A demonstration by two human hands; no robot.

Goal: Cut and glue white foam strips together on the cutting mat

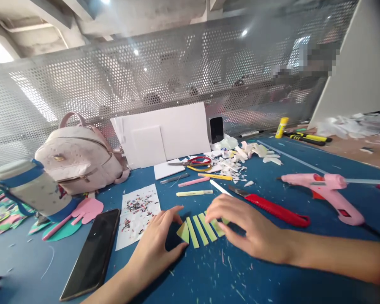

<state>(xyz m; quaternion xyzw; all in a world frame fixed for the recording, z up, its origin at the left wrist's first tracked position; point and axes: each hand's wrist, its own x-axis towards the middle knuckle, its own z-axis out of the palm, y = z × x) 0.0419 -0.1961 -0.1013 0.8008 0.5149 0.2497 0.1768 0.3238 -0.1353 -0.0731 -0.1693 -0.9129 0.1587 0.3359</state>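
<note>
Reaching over the blue table [215, 287], your right hand [248, 226] bends its fingers over one end of the pale green strips [200, 230], pinching or not I cannot tell, while your left hand [156, 238] spreads wide at the other end. You seem to be aligning them; the next move likely calls for light nudging.

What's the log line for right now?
left hand: at pale green wedge | right hand: at pale green strips | red cutter: beyond right hand | pink glue gun: on blue table
</note>
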